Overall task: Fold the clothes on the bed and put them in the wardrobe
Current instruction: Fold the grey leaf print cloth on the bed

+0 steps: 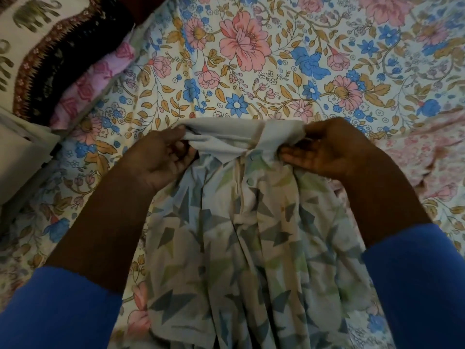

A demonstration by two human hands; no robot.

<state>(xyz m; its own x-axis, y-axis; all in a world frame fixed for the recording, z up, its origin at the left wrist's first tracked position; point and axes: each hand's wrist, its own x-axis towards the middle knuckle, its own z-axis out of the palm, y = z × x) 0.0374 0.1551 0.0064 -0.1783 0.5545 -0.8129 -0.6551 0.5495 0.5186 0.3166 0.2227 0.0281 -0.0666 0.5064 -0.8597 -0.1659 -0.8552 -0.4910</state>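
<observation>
Left hand [161, 154]: fingers curled, thumb and fingertips pinch the left end of the collar [226, 133]; it holds nothing else
Right hand [327, 154]: palm turned toward the camera, fingers almost straight under the cloth and thumb above it, so it pinches the right end of the collar
Between the hands: the collar is pulled straight from one hand to the other, and the small buttons [253, 155] sit just beside the right fingertips
Why held so: I judge that both hands take the shirt at the collar ends to make it hang even, so that the front faces up and the fold can begin from a straight top edge
Shirt [251, 235]: pale, with grey, blue and green angular shapes; it falls from the hands toward the person's body, between the two forearms, in long loose wrinkles; not yet folded
Sleeves [415, 285]: blue, they end above the wrists, one on either side of the shirt
Bed sheet [251, 59]: flowered, it lies under the shirt and stretches away beyond both hands
Beyond the left hand: pillows [50, 61] stacked, one with elephants, one dark, one pink, well apart from the shirt
Beyond the right hand: a pale pink cloth [427, 152] on the sheet, near the wrist; whether it is another garment I cannot tell
Task so far: in my judgement an early step, the shirt is held out ready for folding; the wardrobe is not in view
</observation>
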